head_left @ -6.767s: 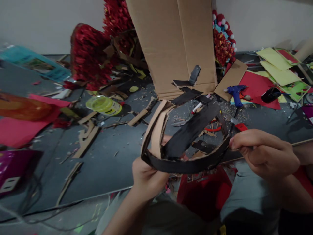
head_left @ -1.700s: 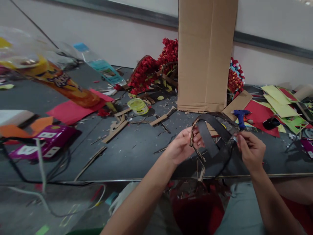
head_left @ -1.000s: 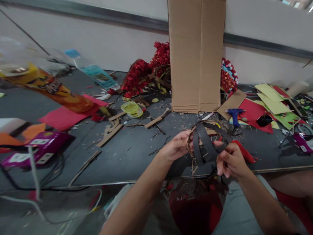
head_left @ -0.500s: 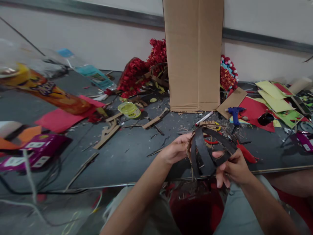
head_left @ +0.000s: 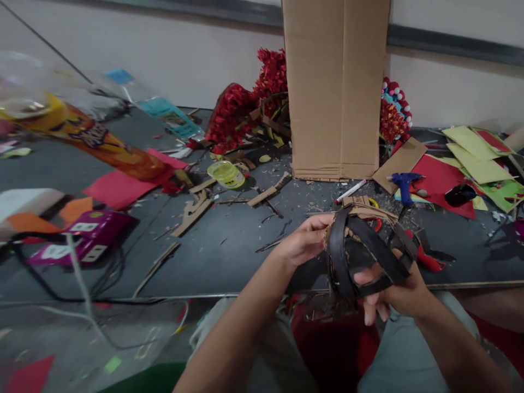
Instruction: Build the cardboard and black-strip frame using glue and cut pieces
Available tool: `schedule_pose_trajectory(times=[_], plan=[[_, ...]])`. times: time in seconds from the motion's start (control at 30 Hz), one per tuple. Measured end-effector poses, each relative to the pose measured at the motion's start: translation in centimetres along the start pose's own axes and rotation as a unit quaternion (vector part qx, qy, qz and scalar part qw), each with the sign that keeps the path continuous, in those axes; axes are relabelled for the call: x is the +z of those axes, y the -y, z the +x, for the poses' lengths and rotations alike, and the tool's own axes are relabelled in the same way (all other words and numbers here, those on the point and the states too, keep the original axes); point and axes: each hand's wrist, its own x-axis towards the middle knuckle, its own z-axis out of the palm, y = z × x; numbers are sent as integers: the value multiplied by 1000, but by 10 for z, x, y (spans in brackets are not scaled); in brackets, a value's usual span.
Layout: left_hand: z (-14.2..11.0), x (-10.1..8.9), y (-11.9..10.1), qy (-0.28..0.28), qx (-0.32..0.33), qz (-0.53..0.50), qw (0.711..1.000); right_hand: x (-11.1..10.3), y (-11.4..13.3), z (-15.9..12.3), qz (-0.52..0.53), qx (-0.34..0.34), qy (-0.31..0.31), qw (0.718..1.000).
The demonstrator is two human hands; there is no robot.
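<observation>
Between my hands, above the table's front edge, is a rounded open frame of dark cardboard strips, with brown corrugated edges showing. My left hand grips its left rim, thumb and fingers closed on it. On the other side my right hand holds the right part, some fingers reaching in through the gaps between strips. Just behind the frame lie red-handled scissors, partly hidden, and a white marker with a red tip. A blue glue gun rests farther back on the right.
A tall cardboard panel stands at the back, with red fringed pieces beside it. A yellow tub, cardboard scraps, an orange snack-printed tube and a purple power strip lie leftward. Coloured paper is piled right.
The camera view has shifted, so the table items appear farther right. The strip frame has turned a little in my hands, and both hands still hold it.
</observation>
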Motion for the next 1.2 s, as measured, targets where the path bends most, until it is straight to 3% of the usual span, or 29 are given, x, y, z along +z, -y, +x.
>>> schedule_pose_trajectory(times=[0.3,0.73,1.2], plan=[[0,-2,0,-21,-2,-24,999,0,-2,1,-19,7,20,1000],[6,-8,6,-92,1,-13,996,4,-3,14,-14,18,-59,998],[10,-1,4,-68,-16,8,998,-7,-2,20,32,-38,-62,997]])
